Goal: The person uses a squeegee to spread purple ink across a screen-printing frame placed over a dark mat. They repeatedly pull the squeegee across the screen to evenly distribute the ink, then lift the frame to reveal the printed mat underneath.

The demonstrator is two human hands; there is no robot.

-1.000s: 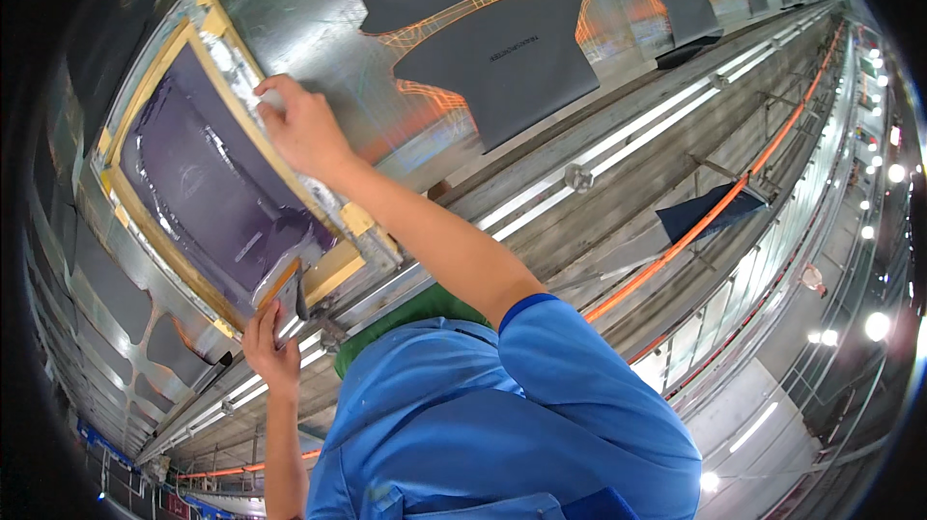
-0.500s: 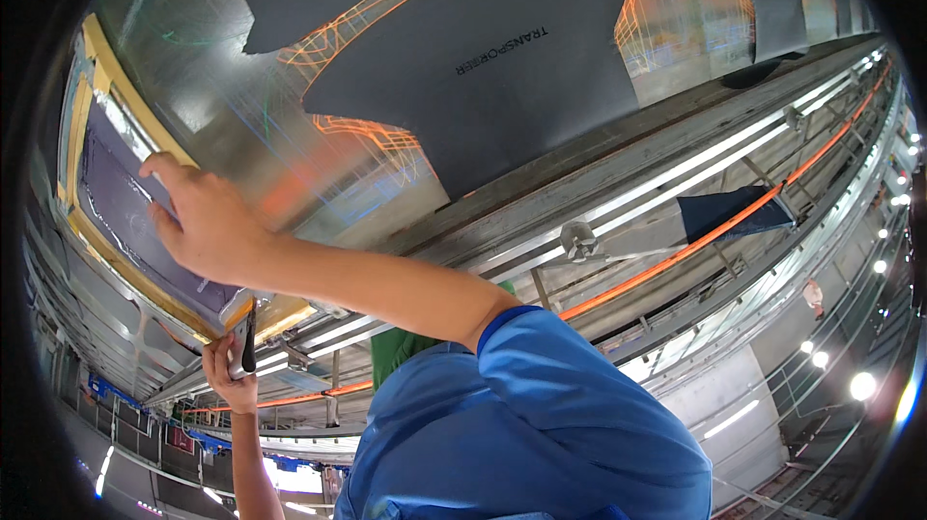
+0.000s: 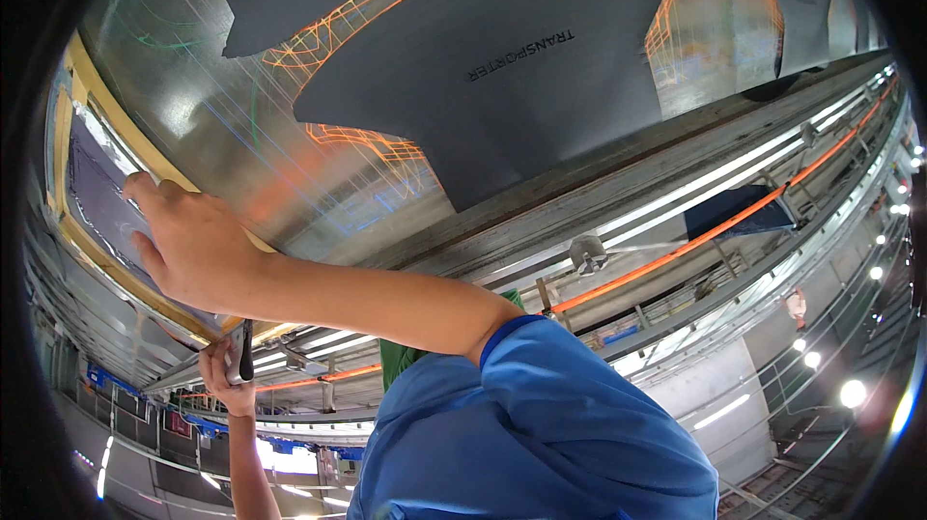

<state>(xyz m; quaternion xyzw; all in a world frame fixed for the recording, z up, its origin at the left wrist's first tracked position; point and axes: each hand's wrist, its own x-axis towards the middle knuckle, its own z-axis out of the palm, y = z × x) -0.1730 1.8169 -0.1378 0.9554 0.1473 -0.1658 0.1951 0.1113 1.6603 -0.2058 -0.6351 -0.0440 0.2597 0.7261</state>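
Note:
My right hand (image 3: 198, 245) reaches across to the left, over a yellow-edged screen frame (image 3: 101, 85) with a purple-grey sheet inside it. Its thumb and forefinger are bent and stand apart, with the other fingers mostly out of sight. A pale strip (image 3: 108, 139) runs along the inner side of the frame and passes under the fingers. I cannot make out what they grip. Nearer me, at the frame's close corner, my left hand (image 3: 224, 373) is closed round a silver and black handle (image 3: 240, 354).
Dark grey cut fabric panels (image 3: 550, 124) lie on a metal table (image 3: 174, 105) covered in orange, blue and green print traces. Metal rails (image 3: 657, 211) and an orange cable (image 3: 666, 264) run along the table's near side. A dark cloth piece (image 3: 734, 213) hangs beneath.
The view has shifted a little, so the fabric panels sit farther right. The frame and both hands appear slightly farther left. The left hand keeps its hold on the handle.

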